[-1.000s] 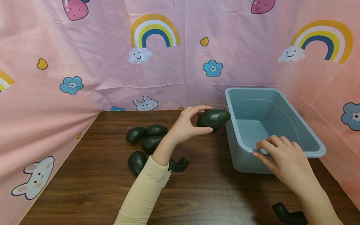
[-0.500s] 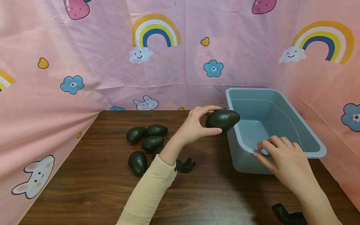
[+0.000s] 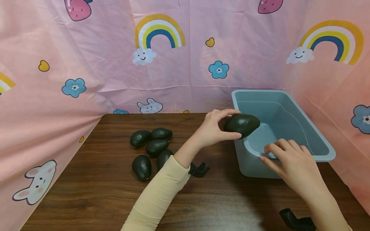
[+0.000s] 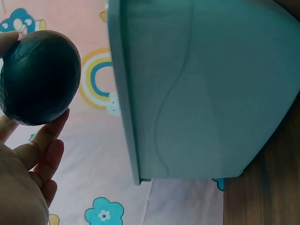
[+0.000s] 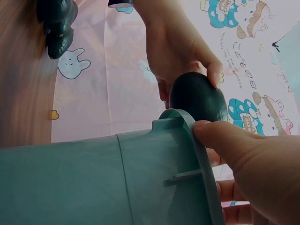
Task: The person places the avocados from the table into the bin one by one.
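Between thumb and fingers, my left hand [image 3: 215, 128] holds a dark green avocado [image 3: 242, 125] over the left rim of a blue-grey plastic bin [image 3: 239, 154]. In the left wrist view the same avocado [image 4: 41, 77] sits in the fingers beside the bin's wall [image 4: 206, 93]. My right hand [image 3: 292, 163] grips the bin's near rim, thumb outside and fingers over the edge, as the right wrist view also shows with the thumb [image 5: 229, 140] on the rim. The part of the bin floor that shows is bare; the near part is hidden.
Several more avocados [image 3: 156, 147] lie grouped on the dark wooden table [image 3: 86, 192] at the left; my left sleeve [image 3: 162, 195] partly covers one. A pink patterned cloth [image 3: 188, 73] hangs behind and along both sides. Black wrist mounts [image 3: 297, 219] stick out from both wrists.
My left hand has carried the avocado rightward, from left of the bin to over its rim. More of the avocado group shows behind the sleeve. My right hand has stayed on the rim.
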Action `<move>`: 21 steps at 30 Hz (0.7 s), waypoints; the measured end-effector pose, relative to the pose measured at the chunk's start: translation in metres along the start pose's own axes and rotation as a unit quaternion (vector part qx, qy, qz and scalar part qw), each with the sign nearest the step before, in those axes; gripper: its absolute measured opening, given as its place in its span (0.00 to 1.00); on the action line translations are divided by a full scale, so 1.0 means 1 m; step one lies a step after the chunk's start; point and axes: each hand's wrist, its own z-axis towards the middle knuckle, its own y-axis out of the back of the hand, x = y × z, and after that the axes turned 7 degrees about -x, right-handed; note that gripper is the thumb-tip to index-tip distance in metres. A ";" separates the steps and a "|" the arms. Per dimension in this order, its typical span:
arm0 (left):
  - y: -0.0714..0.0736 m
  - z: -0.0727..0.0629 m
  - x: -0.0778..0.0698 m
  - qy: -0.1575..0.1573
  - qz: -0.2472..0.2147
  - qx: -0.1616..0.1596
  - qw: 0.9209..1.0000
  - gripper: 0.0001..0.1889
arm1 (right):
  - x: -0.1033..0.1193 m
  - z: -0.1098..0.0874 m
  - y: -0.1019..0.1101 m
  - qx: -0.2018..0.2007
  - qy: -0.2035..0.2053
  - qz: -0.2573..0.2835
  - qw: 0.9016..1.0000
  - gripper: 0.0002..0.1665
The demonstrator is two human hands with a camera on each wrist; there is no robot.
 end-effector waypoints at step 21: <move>-0.029 0.017 -0.007 -0.033 0.074 0.020 0.997 0.33 | 0.001 0.001 0.000 -0.003 0.003 0.001 1.000 0.35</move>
